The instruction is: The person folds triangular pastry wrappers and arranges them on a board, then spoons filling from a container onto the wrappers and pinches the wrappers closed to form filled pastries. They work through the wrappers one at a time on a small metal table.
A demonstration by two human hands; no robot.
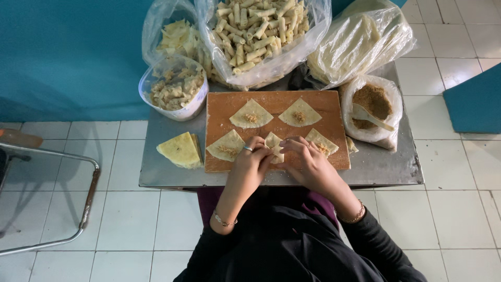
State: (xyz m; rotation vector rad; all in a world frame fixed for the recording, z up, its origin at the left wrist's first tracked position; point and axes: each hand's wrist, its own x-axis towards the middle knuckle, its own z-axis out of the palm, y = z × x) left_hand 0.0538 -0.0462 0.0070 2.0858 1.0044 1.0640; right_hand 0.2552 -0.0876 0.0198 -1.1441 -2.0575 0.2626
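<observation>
From my remote seat I see both hands meet at the near edge of the wooden board (276, 102), over the one wrapper being worked: the folded wrapper (273, 146), a pale dough piece partly rolled. The left hand (249, 163), ring on one finger, has its fingers curled closed against that wrapper's left side; the right hand (308, 159) pinches its right side with fingers bent, thumb hidden, so I cannot tell how firm that pinch is. Four flat triangular wrappers (251, 114) with a dab of brown filling each lie elsewhere on the board. Left of the board, a stack of plain wrappers (181, 150) rests on the metal table (381, 169). Beyond the board's far left corner stands a round plastic tub (193, 107) of finished rolls; behind the far edge sits a big clear bag (313, 36) heaped with more rolls, a smaller bag (156, 26) of yellow pieces to its left, and a bag of wrapper sheets (355, 44) to the right. Right of the board, a bag of brown filling (395, 112) holds a spoon (370, 116). Bare table shows only as narrow strips beside and in front of the board; white tiled floor (130, 214) surrounds it
</observation>
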